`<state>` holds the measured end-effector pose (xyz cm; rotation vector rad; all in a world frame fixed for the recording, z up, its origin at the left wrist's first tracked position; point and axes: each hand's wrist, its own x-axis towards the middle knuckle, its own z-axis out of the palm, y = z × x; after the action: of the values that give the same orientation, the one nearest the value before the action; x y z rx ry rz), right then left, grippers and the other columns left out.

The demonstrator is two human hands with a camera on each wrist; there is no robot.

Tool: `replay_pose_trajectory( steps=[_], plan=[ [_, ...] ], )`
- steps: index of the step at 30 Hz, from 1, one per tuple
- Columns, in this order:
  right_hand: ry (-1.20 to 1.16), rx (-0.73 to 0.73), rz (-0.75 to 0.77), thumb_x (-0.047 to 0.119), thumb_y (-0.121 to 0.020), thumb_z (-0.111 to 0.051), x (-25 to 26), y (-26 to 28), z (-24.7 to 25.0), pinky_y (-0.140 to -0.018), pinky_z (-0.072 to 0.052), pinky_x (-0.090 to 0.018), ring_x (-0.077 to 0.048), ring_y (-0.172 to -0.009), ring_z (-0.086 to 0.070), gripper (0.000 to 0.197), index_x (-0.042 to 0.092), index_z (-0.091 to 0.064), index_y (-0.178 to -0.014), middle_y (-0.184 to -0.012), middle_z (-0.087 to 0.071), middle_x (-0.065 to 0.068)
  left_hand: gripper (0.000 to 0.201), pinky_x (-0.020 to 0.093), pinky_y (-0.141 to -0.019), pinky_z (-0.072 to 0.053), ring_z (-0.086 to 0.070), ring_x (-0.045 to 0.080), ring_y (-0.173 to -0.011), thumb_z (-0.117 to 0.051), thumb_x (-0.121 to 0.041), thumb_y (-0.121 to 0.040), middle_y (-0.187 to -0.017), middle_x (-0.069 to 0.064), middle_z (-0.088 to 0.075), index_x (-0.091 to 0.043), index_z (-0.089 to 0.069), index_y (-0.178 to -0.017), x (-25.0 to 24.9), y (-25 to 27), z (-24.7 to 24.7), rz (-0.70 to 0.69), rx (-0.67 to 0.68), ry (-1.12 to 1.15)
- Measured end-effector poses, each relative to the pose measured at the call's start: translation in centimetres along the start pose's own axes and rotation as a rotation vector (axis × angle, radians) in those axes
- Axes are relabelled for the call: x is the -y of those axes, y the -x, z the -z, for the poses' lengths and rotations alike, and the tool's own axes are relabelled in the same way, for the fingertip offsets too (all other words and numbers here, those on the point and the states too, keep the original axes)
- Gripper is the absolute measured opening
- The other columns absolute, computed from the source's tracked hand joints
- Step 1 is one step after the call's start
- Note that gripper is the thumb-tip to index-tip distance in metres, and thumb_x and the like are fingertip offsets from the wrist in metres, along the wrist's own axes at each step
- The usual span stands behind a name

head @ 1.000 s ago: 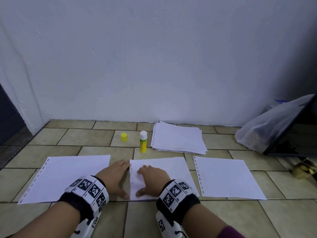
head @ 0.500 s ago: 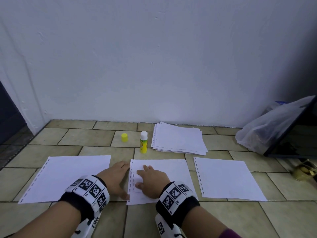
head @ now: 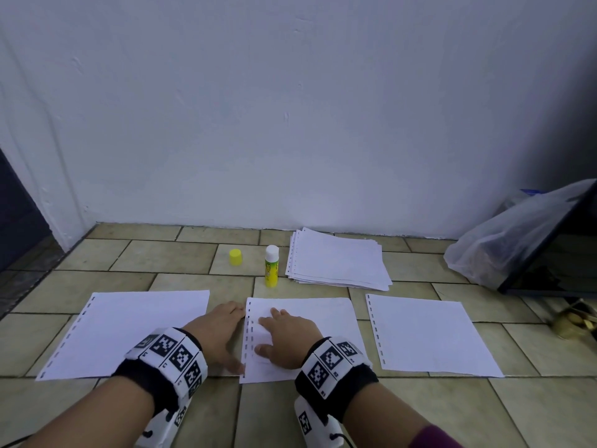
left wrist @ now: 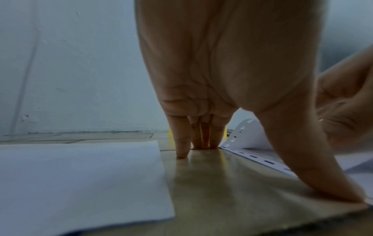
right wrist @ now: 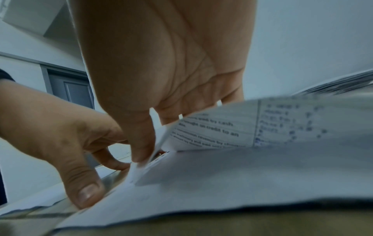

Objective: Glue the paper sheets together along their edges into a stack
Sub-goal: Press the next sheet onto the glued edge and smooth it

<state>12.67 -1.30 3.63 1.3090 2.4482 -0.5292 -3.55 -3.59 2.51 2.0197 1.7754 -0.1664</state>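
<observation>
- The middle sheet [head: 310, 321] lies flat on the tiled floor [head: 420, 415], between a left sheet [head: 129, 331] and a right sheet [head: 426, 334].
- The left hand [head: 219, 334] is just left of the middle sheet. Its fingers are straight and its tips press the floor at the sheet's holed edge.
- The right hand [head: 287, 337] rests on the middle sheet.
- The head view shows that hand from above only. The right wrist view shows its fingers [right wrist: 141, 143] curled, lifting a top sheet [right wrist: 262, 127] with printed words underneath.
- The left wrist view shows that sheet's holed edge curling up.
- Behind the middle sheet stand the glue [head: 271, 266], its yellow cap [head: 235, 257] and a paper pile [head: 339, 258].
</observation>
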Motion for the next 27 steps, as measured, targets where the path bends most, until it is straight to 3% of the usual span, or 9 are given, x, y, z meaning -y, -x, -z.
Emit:
replay_pose_trajectory(
  steps=[7,10,14,18,20,24,27],
  plan=[
    [-0.014,0.031,-0.001,0.066,-0.089,-0.041,-0.1,0.0,0.2,-0.113,-0.025,-0.046,-0.024,-0.144,-0.019,0.078,0.022,-0.022,-0.151,-0.159,-0.012,-0.005,0.123,0.029,-0.117,-0.024,-0.021,0.014,-0.142,-0.086,-0.045,-0.061,-0.156,-0.004,-0.015,-0.017,-0.009,-0.152,0.3,0.1,0.2,0.001,0.035,-0.03],
    [0.008,0.022,-0.001,0.057,-0.094,-0.041,-0.2,0.0,0.1,-0.113,-0.027,-0.046,-0.025,-0.144,-0.02,0.07,0.022,-0.021,-0.151,-0.16,-0.011,-0.005,0.127,0.029,-0.118,-0.02,-0.017,0.014,-0.144,-0.086,-0.047,-0.061,-0.157,-0.002,-0.011,-0.016,-0.005,-0.153,0.4,0.0,0.5,-0.005,0.078,-0.042],
    [0.042,-0.006,0.01,0.036,-0.095,-0.053,-0.4,-0.3,-0.3,-0.11,-0.032,-0.046,-0.025,-0.142,-0.023,0.066,0.02,-0.021,-0.15,-0.159,-0.013,-0.006,0.124,0.029,-0.118,-0.021,-0.017,0.014,-0.143,-0.083,-0.05,-0.063,-0.156,-0.003,-0.012,-0.016,-0.004,-0.153,0.4,-0.1,0.9,-0.012,0.117,-0.008],
    [0.041,-0.046,0.005,0.029,-0.093,-0.057,-0.2,-0.3,-0.7,-0.109,-0.034,-0.046,-0.025,-0.141,-0.023,0.065,0.017,-0.026,-0.148,-0.156,-0.018,-0.008,0.099,0.027,-0.107,-0.035,-0.034,0.01,-0.131,-0.078,-0.052,-0.071,-0.142,-0.007,-0.03,-0.02,-0.024,-0.147,-0.4,0.0,0.7,0.004,-0.001,0.044],
    [0.051,-0.074,-0.007,0.027,-0.092,-0.058,0.1,-0.3,-0.8,-0.104,-0.037,-0.045,-0.028,-0.139,-0.023,0.062,0.015,-0.03,-0.145,-0.153,-0.022,-0.011,0.097,0.028,-0.103,-0.039,-0.037,0.011,-0.13,-0.08,-0.047,-0.07,-0.143,-0.007,-0.029,-0.019,-0.024,-0.145,-0.8,0.1,0.5,0.026,-0.054,0.031],
    [0.058,-0.129,-0.059,0.024,-0.088,-0.062,0.6,-0.3,-1.0,-0.097,-0.041,-0.044,-0.032,-0.135,-0.02,0.059,0.015,-0.036,-0.14,-0.146,-0.021,-0.015,0.121,0.031,-0.113,-0.03,-0.02,0.015,-0.144,-0.081,-0.047,-0.069,-0.159,-0.005,0.001,-0.015,-0.001,-0.153,-1.0,0.0,0.2,0.029,-0.046,-0.019],
    [-0.004,-0.12,-0.103,0.021,-0.088,-0.061,0.9,-0.3,-0.9,-0.094,-0.042,-0.042,-0.033,-0.129,-0.027,0.057,0.016,-0.035,-0.139,-0.141,-0.024,-0.016,0.122,0.032,-0.118,-0.02,-0.008,0.017,-0.146,-0.076,-0.057,-0.07,-0.161,-0.002,0.001,-0.013,0.001,-0.153,-1.7,0.2,-0.3,0.035,-0.033,-0.208]
  ],
)
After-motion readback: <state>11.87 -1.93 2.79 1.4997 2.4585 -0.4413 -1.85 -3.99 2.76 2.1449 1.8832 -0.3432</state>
